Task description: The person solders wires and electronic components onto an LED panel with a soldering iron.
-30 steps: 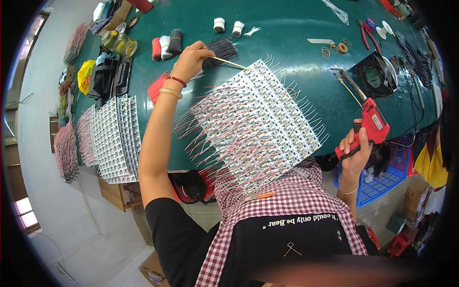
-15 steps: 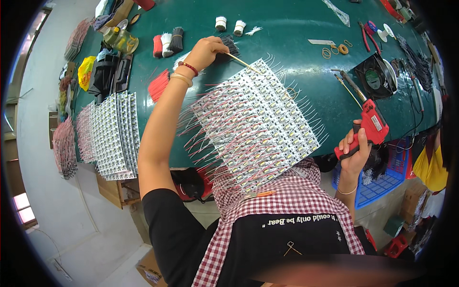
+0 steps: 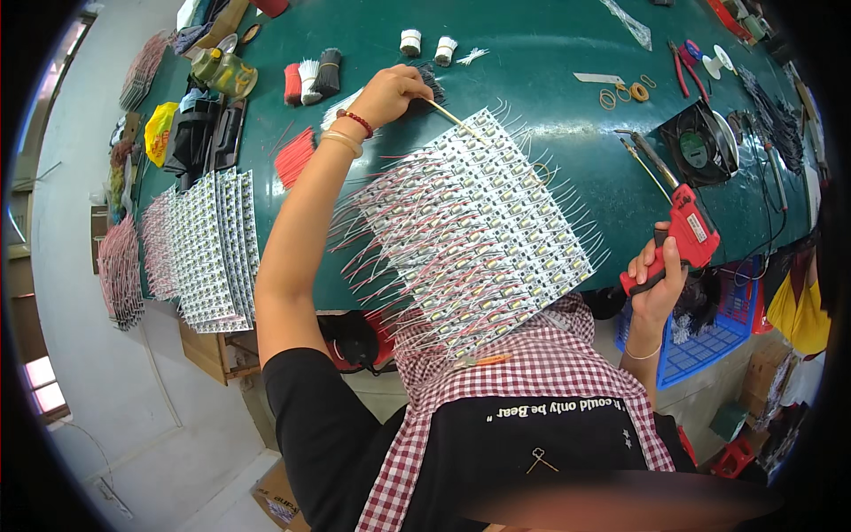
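2 grips unchanged: left hand pinches thin stick, right hand clenches red soldering gun.

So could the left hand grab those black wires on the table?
Probably yes. The left hand hovers right beside the black wire bundle, with nothing between them, though its fingers already pinch a thin stick, so it might have to drop that first.

Hands: stick, red soldering gun (both gripped)
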The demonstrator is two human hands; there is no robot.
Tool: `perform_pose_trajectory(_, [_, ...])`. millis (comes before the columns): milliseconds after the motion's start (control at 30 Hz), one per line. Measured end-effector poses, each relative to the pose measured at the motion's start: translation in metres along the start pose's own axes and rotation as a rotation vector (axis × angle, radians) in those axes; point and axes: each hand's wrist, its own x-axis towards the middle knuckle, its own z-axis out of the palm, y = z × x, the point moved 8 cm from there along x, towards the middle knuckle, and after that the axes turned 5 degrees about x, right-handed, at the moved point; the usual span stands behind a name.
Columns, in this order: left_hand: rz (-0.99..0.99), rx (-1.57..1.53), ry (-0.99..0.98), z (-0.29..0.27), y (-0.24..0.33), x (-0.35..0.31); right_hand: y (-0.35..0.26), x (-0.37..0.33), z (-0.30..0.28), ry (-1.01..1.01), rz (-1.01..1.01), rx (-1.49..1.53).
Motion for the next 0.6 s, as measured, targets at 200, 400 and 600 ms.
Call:
perform_pose_trajectory(200, [0.055,-0.016,-0.002,0.012,0.015,0.010,0.000,-0.001,-0.001,-0.002,-0.001,-0.001])
perform_pose_trajectory(400, [0.139,0.078,0.016,0.017,0.025,0.015,0.002,-0.001,-0.005,0.019,-0.002,-0.011])
perform_pose_trajectory(600, [0.139,0.047,0.006,0.015,0.021,0.017,0.002,-0.001,-0.007,0.020,0.004,-0.004])
